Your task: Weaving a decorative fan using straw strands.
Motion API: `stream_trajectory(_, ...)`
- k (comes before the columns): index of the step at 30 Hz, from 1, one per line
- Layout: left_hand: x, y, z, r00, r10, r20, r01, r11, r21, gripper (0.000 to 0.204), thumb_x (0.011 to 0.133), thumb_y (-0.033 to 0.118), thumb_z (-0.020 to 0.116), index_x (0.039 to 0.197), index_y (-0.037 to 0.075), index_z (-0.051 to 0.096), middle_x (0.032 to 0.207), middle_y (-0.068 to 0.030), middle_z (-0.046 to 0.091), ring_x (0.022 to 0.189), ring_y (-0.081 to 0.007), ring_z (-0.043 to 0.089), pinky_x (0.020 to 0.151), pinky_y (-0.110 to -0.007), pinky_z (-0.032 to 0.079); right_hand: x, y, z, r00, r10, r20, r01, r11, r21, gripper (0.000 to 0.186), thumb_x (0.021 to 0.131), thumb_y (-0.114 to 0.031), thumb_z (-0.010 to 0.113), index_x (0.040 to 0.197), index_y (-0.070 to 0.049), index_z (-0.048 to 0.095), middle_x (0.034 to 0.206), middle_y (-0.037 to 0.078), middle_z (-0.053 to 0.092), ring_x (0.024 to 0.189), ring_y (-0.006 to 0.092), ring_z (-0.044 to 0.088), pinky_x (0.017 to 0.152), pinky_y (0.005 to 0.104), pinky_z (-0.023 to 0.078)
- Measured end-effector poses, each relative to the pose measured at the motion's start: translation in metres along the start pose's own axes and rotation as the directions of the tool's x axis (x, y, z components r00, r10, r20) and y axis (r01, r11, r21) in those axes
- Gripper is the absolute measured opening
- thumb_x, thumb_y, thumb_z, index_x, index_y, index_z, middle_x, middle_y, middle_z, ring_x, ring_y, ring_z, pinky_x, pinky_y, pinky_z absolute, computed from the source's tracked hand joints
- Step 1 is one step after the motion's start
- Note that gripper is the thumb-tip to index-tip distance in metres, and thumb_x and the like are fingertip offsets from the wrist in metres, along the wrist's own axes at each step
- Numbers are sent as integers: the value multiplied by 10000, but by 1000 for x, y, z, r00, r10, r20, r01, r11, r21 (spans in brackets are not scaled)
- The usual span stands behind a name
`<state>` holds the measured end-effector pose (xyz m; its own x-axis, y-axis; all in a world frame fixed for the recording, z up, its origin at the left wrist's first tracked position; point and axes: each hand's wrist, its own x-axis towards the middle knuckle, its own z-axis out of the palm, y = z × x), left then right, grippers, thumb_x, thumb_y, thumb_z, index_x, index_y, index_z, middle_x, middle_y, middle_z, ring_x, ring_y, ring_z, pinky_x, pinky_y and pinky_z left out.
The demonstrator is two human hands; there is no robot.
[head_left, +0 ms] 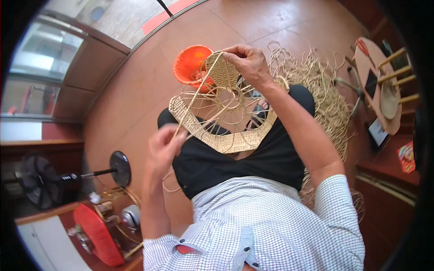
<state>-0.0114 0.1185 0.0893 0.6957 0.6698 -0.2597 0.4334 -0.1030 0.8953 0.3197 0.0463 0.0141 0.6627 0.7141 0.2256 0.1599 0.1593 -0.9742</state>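
Observation:
A woven straw frame [226, 142], ring-shaped with an open wire centre, rests on my lap over black trousers. My right hand [247, 61] grips its far upright woven part at the top. My left hand [165, 142] pinches a long straw strand [195, 92] that runs diagonally up to the spot under my right hand. The strand is pulled taut between both hands.
An orange plastic bowl [190, 63] sits on the floor beyond the frame. A heap of loose straw fibre [316, 86] lies to the right. A small round table [379, 86] with scissors and a phone stands far right. A fan [40, 180] and red stool [97, 235] are at left.

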Motion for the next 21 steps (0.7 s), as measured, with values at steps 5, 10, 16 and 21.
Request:
stream_trajectory(5, -114, -151, -95, 928, -267, -262, 359, 832, 423, 246, 1008, 265, 716, 941, 28, 724, 711, 17, 585, 656, -71, 552, 595, -278, 443, -2, -7, 7, 997, -36, -66, 28, 994, -108, 286, 948, -284, 775, 1053, -24, 832, 927, 90, 816, 842, 139, 759, 809, 305, 614)
stream_trajectory(10, -290, -314, -245, 730, -439, -523, 670, 309, 675, 398, 901, 378, 700, 1082, 34, 785, 977, -249, 761, 926, -427, 737, 830, -492, 563, 2, -3, 11, 996, -51, -76, 42, 993, -109, 286, 944, -283, 774, 1055, -26, 833, 926, 89, 816, 843, 144, 762, 810, 310, 618)
stream_trajectory(16, -434, -346, -360, -164, -560, -812, 555, 628, -546, 690, 785, 158, 886, 1359, -117, 620, 1138, -245, 760, 1017, -445, 750, 821, -446, 628, 0, 0, -1, 995, 1, -104, -14, 992, -123, 308, 938, -314, 776, 1062, -38, 835, 929, 87, 816, 845, 152, 767, 809, 315, 620)
stream_trajectory(21, -198, -299, -275, 682, -506, -528, 730, 424, 536, 606, 782, 156, 876, 1343, 26, 687, 1384, -226, 673, 1195, -389, 680, 1028, -452, 545, 3, 0, 12, 997, 19, -75, -34, 981, -191, 318, 943, -324, 776, 1074, -40, 832, 940, 83, 817, 843, 145, 759, 807, 314, 613)
